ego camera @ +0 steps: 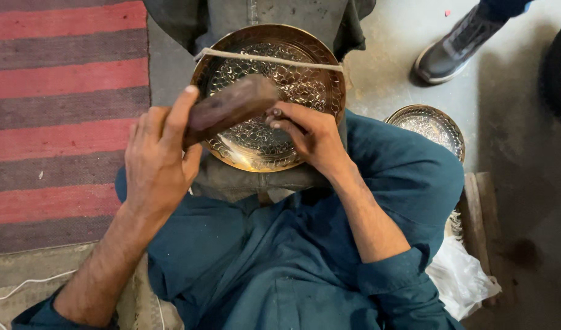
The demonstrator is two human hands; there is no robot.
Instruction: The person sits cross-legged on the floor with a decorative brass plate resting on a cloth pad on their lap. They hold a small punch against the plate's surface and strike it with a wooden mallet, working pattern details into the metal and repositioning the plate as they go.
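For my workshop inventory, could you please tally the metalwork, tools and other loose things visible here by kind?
Engraved brass plates: 2, one under the hands, one on the floor at the right
Wooden mallets: 1, in the left hand, mallet
Punches: 1, tip only showing in the right hand, punch
Cords: 1, across the plate
White plastic bags: 1
Striped rugs: 1
Total: 7

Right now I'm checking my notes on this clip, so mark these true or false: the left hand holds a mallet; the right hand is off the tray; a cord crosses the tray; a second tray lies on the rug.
1. The left hand holds a mallet: true.
2. The right hand is off the tray: false, its fingers rest on it, pinching a small tool.
3. A cord crosses the tray: true.
4. A second tray lies on the rug: false, it sits on the concrete floor at the other side.
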